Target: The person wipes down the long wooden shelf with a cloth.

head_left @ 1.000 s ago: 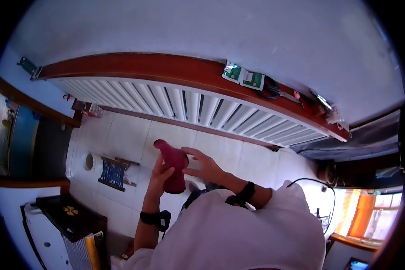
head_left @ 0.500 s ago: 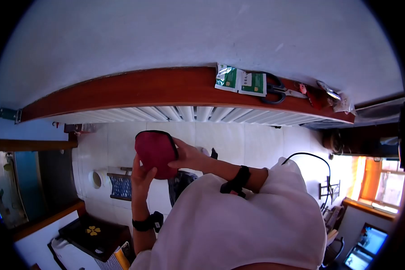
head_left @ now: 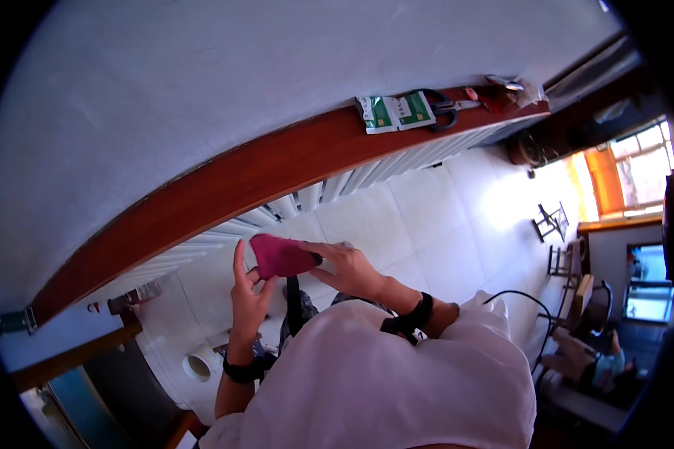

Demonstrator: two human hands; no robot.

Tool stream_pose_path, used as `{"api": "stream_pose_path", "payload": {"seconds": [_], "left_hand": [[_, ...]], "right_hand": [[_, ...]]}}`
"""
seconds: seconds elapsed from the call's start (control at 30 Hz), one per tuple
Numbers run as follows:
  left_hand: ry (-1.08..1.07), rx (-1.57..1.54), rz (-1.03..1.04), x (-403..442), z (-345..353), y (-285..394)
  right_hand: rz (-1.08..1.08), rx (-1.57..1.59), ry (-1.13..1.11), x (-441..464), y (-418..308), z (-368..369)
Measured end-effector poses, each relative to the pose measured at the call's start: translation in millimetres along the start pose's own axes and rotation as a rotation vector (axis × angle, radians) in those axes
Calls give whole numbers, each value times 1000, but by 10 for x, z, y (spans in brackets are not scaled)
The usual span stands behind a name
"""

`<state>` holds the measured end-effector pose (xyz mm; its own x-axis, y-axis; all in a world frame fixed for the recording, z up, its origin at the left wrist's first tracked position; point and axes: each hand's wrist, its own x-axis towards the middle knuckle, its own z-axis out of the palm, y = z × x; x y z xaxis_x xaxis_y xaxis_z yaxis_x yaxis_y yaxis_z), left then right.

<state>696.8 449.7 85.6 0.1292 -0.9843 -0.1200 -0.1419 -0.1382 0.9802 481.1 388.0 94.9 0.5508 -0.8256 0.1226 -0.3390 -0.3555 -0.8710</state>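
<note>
Turning the dark pink fabric item (head_left: pixel 281 257) between both hands, the person now has it in a narrower, slanted shape; half a second ago its broad face and the dark rim around it showed plainly. That change means it is being handled in mid-air, in front of the white shirt (head_left: pixel 397 374) and over the tiled floor (head_left: pixel 367 217), rather than resting on anything. The left hand (head_left: pixel 247 299) has its thumb and a bent finger closed at the item's lower left edge, with the index finger standing up apart from them. The right hand (head_left: pixel 356 275) is closed on the opposite end, fingers along the top and thumb below. The head view has swung as well, so the reddish-brown shelf (head_left: pixel 277 172) above the radiator (head_left: pixel 311 196) now runs on a steep slant. On it lie the green-and-white packets (head_left: pixel 395 114), with the scissors (head_left: pixel 457 108) just beside them.

The item's underside is out of sight, and the right fingers cover much of its dark-edged end. A black strip (head_left: pixel 295 303) shows below it, perhaps part of the item, perhaps something behind. On the floor, a stool is mostly hidden by the left forearm, near a white round container (head_left: pixel 197 365).
</note>
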Motion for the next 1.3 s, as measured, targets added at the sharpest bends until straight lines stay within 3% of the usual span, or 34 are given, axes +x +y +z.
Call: {"api": "stream_pose_path", "payload": {"seconds": [0.07,0.13,0.2,0.27,0.33,0.4,0.47,0.5,0.57,0.7,0.73,0.8,0.87,1.07,1.3], "left_hand": [[-101,91,26,41,-172,74],[-177,179,42,86,-266,92],[-327,394,185,135,-300,73],[-273,349,186,146,-224,97],[-262,501,464,218,-142,223],[-203,587,501,266,-82,445],[-94,404,569,363,-37,682],[-120,303,506,416,-23,866],[-119,323,539,600,25,1131],[214,633,790,1383,306,1309],[239,734,747,1486,331,1275],[254,773,738,1457,287,1212],[288,768,718,1371,256,1074],[414,838,809,1338,69,823],[441,928,771,1133,-393,584]], "right_hand": [[145,-112,9,-106,-117,72],[138,-119,89,-204,-177,113],[119,-116,146,-272,-256,129],[48,-225,296,-274,-348,48],[139,-99,283,-308,-300,-26],[164,11,255,-272,-307,-175],[179,115,352,-145,-536,-347],[208,146,359,-77,-638,-479],[83,-21,477,176,-738,-712],[7,-174,594,892,-442,-1125],[49,-336,621,985,-391,-1156],[-147,-581,703,1042,-210,-1163],[-156,-403,610,1037,-178,-978],[-64,-874,426,1241,11,-343],[-180,-749,301,986,68,-566]]}}
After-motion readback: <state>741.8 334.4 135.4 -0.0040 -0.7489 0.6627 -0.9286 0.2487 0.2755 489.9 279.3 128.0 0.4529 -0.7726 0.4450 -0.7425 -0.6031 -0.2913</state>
